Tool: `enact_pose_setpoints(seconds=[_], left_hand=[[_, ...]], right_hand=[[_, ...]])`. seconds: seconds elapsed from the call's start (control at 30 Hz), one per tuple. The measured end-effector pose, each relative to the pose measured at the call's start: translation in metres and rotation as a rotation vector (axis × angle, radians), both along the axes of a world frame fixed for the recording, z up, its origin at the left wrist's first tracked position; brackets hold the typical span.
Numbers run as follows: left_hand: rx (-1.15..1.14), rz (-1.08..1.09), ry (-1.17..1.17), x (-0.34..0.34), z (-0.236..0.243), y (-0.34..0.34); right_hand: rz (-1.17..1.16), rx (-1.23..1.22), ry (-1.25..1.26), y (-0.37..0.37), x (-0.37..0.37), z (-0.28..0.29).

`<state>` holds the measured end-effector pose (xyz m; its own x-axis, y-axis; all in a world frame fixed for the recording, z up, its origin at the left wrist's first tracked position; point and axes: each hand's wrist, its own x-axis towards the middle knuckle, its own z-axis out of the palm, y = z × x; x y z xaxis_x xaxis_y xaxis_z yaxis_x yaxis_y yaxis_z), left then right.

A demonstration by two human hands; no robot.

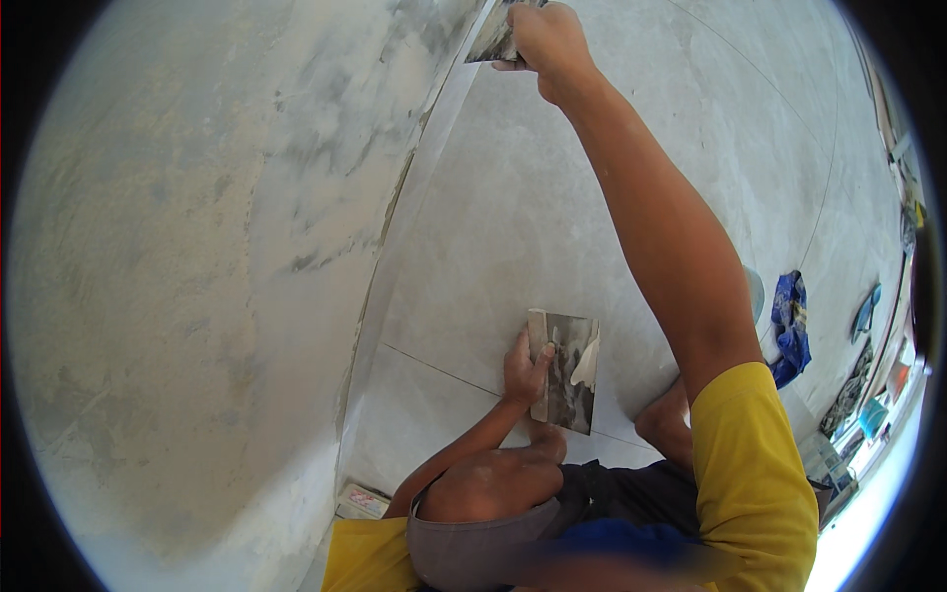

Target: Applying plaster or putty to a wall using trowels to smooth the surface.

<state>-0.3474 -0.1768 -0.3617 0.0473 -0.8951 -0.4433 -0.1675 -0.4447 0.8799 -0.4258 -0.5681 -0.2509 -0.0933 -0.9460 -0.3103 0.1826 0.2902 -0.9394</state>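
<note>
My right hand (554, 41) reaches far forward, its fingers wrapped round a putty knife (489, 39). The broad, smeared blade lies against the foot of the wall (197, 247), where it meets the floor. Lower down, near my bent knee, my left hand (523, 373) grips a flat rectangular metal plate (574, 395) by its left edge, thumb on top. Grey smears cover this plate, and a lump of pale putty (587, 363) sits on its right side. Darker wet-looking streaks mark the wall beside the putty knife.
Pale grey tiles (513, 207) make up the floor, with a pale strip along the wall's foot. A crumpled blue bag (790, 331) lies to the right, with a small blue item (866, 311) beyond it. A small printed packet (363, 500) lies near my left forearm.
</note>
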Motion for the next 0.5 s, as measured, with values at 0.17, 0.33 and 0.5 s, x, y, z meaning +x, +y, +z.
enact_pose_setpoints(seconds=[0.17,0.33,0.5], left_hand=[[0.012,-0.003,0.005,0.0,0.001,0.0],[-0.002,0.002,0.006,0.001,0.002,-0.001],[0.02,-0.01,-0.002,0.0,-0.001,0.002]], right_hand=[[-0.028,0.052,-0.003,-0.006,0.008,-0.006],[-0.007,0.003,-0.027,-0.005,0.015,-0.003],[0.04,-0.077,0.274,-0.013,0.02,0.008]])
